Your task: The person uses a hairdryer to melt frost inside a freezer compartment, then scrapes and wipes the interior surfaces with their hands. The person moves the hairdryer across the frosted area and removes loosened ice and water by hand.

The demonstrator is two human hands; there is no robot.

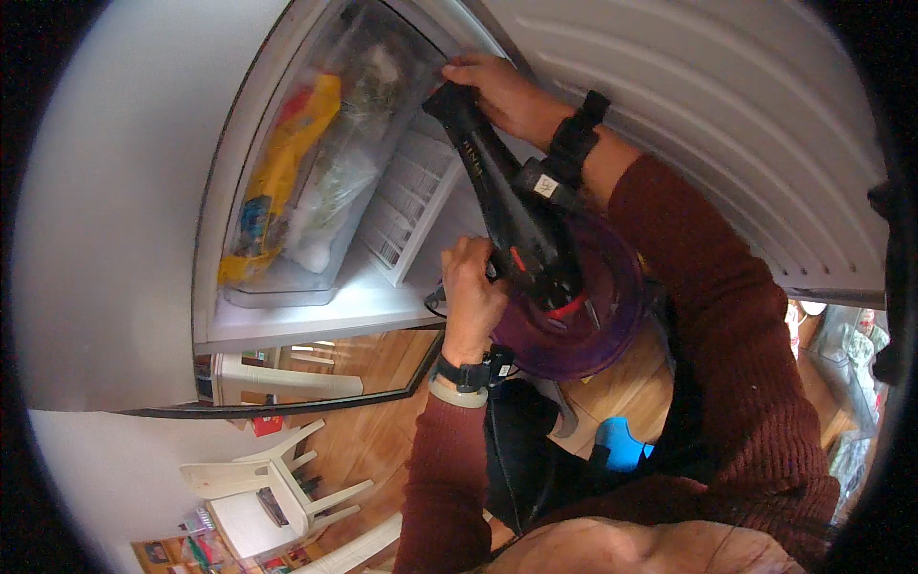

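A black hair dryer (512,206) with red switches points into an open freezer compartment. My left hand (469,292) grips its handle end, low by the white shelf edge (325,320). My right hand (502,91) closes around the nozzle end, up against the freezer's inner wall. Both wrists wear black bands. A round purple basin (617,306) sits just under and behind the dryer's body; what supports it is hidden.
A clear freezer drawer (316,163) holds yellow and frosty bags of food, beside a white ribbed grille (411,196). The ribbed white door liner (727,115) curves along the right. White plastic chairs (258,483) stand on the wooden floor below.
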